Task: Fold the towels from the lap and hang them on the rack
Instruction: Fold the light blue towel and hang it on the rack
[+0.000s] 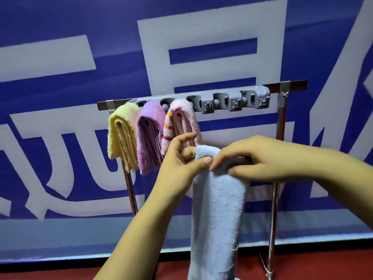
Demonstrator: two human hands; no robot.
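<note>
A light blue towel (217, 211) hangs down in a long folded strip between my hands, below and in front of the rack. My left hand (180, 158) pinches its top left edge with thumb and fingers. My right hand (256, 158) grips the top fold from the right, fingers curled round it. The rack (228, 101) is a grey holder strip with several slots on a metal bar. Three folded towels hang at its left end: yellow (122, 136), purple (150, 134) and pink with striped edge (181, 122). The lap is out of view.
The rack stands on two metal legs (279, 142) in front of a blue banner with large white characters (212, 47). The grey slots to the right of the pink towel hold nothing. A red floor (60, 271) shows at the bottom.
</note>
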